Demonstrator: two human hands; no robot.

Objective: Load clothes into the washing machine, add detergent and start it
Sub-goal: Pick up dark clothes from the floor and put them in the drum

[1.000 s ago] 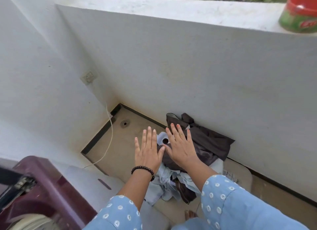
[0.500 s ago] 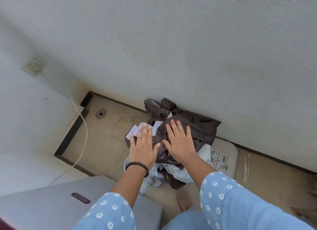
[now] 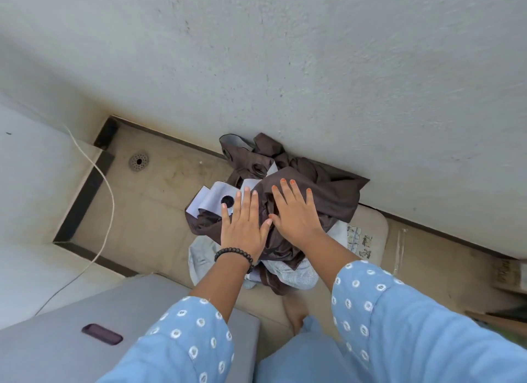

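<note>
Clothes, a crumpled heap of dark brown fabric point(image 3: 310, 194) over pale blue and white garments point(image 3: 288, 271), lie on the beige tiled floor point(image 3: 159, 208) against the foot of the grey plastered wall point(image 3: 285, 54). Both hands hover flat over the heap, the left hand point(image 3: 244, 228) with a black beaded bracelet point(image 3: 234, 253), the right hand point(image 3: 296, 214) beside it, their fingers point(image 3: 285, 188) straight and slightly spread, gripping nothing. A round metal floor drain point(image 3: 138, 162) sits to the left, near a white cord point(image 3: 105, 188). A grey machine top point(image 3: 71, 311) with a purple recessed handle point(image 3: 102, 334) fills the lower left.
</note>
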